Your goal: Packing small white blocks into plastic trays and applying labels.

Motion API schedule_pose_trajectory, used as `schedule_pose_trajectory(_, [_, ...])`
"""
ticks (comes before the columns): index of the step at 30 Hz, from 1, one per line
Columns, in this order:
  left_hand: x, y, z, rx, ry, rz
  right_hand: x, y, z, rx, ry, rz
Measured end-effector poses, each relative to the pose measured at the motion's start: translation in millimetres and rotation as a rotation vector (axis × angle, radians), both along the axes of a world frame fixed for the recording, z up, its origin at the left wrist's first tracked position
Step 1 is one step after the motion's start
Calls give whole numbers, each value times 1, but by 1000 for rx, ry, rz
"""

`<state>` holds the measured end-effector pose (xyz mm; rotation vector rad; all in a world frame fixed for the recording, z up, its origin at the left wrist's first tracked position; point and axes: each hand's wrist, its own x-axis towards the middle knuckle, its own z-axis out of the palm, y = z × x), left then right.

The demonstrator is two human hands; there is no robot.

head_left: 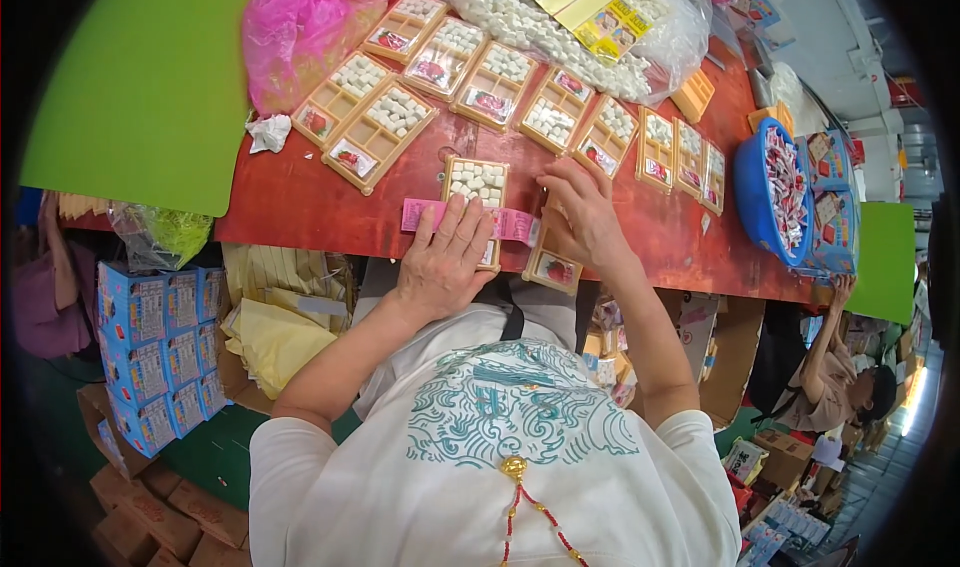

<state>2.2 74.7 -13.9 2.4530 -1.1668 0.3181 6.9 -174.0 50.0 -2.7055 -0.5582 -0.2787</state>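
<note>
At the table's near edge my left hand (447,259) lies flat, fingers stretched out, pressing on a pink printed paper strip (517,225). The strip runs across a small tan compartment tray (478,179) with white marshmallow-like cubes in its far part. My right hand (583,212) is curled over a second tan tray (553,268), beside the first. A picture of a strawberry shows in that tray's near end; my fingers hide its far part.
Several filled trays (378,132) stand in an arc on the red table (300,202). Behind them lie a clear bag of white cubes (500,22) and a pink plastic bag (295,27). A blue basin (750,192) of small packets stands right, near blue boxes. Other people are at both sides.
</note>
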Motion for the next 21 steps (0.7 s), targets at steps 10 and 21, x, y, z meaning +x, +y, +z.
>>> schedule_pose_trajectory(10, [0,-1,0,53,-7,-9,-22,-1,-14,-109,74,-42])
schedule_pose_trajectory(21, [2,-2,3,91,34,-7,-35,7,-4,-216,176,-149])
